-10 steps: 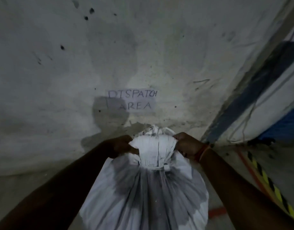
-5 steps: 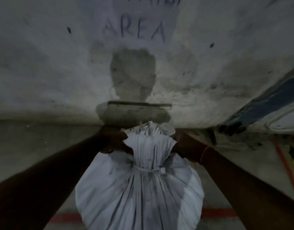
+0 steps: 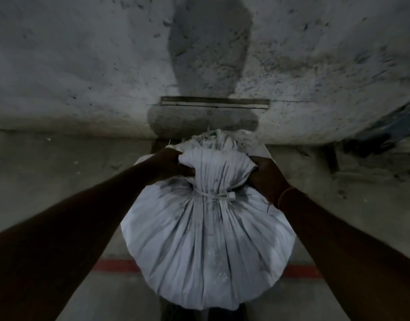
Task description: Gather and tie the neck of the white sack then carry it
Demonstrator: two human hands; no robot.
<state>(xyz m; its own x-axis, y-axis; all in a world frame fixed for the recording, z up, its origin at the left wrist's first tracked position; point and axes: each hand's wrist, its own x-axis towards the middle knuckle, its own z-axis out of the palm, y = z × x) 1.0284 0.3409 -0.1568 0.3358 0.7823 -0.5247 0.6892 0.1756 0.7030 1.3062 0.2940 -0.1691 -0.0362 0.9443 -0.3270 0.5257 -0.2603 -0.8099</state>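
Observation:
The white sack (image 3: 206,246) fills the lower middle of the head view, full and rounded. A white cable tie (image 3: 213,196) cinches its gathered neck, and the bunched top flares above the tie. My left hand (image 3: 169,166) grips the left side of that bunched top. My right hand (image 3: 266,179), with an orange band on the wrist, grips the right side. Both arms reach straight forward. The sack's underside is hidden, so I cannot tell whether it rests on the floor.
A rough grey concrete wall (image 3: 83,66) stands close ahead, meeting the floor just past the sack. A narrow horizontal slot (image 3: 214,104) is set low in the wall. A red line (image 3: 116,266) crosses the floor under the sack. Dark clutter (image 3: 373,144) lies at the right.
The view has closed in on the wall and tilted down: the "DISPATCH AREA" sign has left the top of the frame. Both hands keep their grip on the sack's top.

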